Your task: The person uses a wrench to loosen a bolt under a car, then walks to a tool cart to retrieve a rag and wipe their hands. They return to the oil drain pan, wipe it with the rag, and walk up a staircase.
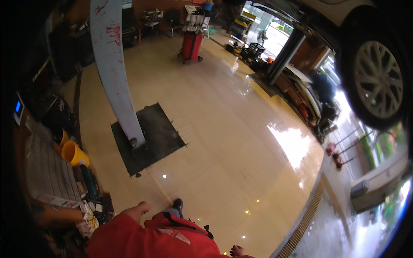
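Observation:
My left hand (140, 209) hangs in front of my red clothing, near the lower edge; its fingers are blurred and I make out nothing in it. My right hand (236, 250) shows low in the picture, right of my body, with its fingers slightly apart and no object visible in them. Neither hand touches anything I can see. Below me one dark shoe (178, 204) stands on the shiny beige floor (215, 142). Nearest to my left hand is a cluttered heap of bottles and rags (91, 215) along the left side.
A grey lift post (112, 64) rises from a dark floor patch (165, 129). Yellow buckets (74, 154) stand at left, a red wheeled tank (191, 45) at the back. A raised car's wheel (378, 77) hangs at right. A person (323, 88) is beyond the right-hand bench. A floor grate (303, 225) runs lower right.

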A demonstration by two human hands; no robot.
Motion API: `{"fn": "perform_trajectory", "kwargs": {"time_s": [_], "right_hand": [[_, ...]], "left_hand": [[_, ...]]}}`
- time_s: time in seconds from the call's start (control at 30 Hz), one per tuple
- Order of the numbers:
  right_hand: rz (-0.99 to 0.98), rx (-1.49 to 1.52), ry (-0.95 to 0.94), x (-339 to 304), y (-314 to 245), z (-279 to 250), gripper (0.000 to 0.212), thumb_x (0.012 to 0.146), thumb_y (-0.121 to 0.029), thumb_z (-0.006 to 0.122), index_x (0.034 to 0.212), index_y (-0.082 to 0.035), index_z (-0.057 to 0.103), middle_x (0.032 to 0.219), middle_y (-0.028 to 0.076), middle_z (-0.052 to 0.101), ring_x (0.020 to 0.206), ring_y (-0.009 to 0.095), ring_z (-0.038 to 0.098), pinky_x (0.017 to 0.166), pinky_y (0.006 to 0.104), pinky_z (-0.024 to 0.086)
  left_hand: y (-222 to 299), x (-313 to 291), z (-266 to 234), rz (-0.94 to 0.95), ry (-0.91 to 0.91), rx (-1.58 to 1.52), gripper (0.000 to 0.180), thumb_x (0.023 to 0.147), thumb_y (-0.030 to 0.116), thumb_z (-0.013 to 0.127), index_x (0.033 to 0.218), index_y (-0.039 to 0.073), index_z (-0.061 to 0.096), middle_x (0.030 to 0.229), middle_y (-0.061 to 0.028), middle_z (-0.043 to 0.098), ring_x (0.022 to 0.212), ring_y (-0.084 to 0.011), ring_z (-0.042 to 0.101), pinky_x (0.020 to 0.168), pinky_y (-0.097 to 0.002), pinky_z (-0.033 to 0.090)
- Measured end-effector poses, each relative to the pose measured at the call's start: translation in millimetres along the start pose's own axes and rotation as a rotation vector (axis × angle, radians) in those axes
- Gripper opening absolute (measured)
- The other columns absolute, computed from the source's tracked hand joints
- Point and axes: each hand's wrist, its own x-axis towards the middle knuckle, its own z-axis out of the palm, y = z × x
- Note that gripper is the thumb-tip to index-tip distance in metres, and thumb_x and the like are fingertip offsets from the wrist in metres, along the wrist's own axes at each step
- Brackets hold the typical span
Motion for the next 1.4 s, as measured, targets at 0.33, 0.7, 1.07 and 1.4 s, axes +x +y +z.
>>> {"fn": "perform_trajectory", "kwargs": {"time_s": [0.33,0.7,1.07,1.4], "right_hand": [[0.022,-0.336,-0.138,65.0,-192.1,98.6,0.039,0.085,-0.025,0.059,0.115,0.000,0.055,0.092,0.013,0.063,0.069,0.026,0.065,0.054,0.0363,0.054],[0.043,-0.457,-0.225,170.6,-399.7,191.4,0.035,0.085,-0.023,0.059,0.108,0.002,0.057,0.082,0.013,0.062,0.063,0.025,0.063,0.053,0.0373,0.054],[-0.296,-0.399,-0.171,326.6,-693.5,317.2,0.037,0.084,-0.024,0.061,0.110,0.002,0.056,0.076,0.012,0.061,0.054,0.020,0.060,0.044,0.0338,0.050],[-0.295,-0.416,-0.207,360.4,-816.9,408.1,0.040,0.081,-0.018,0.060,0.112,0.007,0.056,0.072,0.015,0.063,0.050,0.019,0.061,0.043,0.0320,0.048]], "left_hand": [[190.3,40.5,-96.5,0.390,0.007,-0.580,0.023,0.082,0.024,0.062,0.099,0.008,0.064,0.083,-0.0077,0.065,0.068,-0.0186,0.061,0.056,-0.0331,0.049],[189.7,139.9,-190.6,-0.009,-0.008,-0.210,0.031,0.086,0.036,0.055,0.085,0.005,0.063,0.068,-0.0092,0.059,0.051,-0.0227,0.054,0.044,-0.0353,0.046],[400.0,156.8,-401.3,0.217,0.203,-0.832,0.023,0.088,0.030,0.057,0.093,0.008,0.064,0.067,-0.0025,0.058,0.054,-0.0117,0.052,0.047,-0.0291,0.043],[461.0,229.1,-461.1,0.290,0.023,-0.136,0.038,0.089,0.042,0.052,0.092,0.006,0.064,0.075,-0.0091,0.064,0.067,-0.0213,0.062,0.059,-0.0367,0.048]]}}
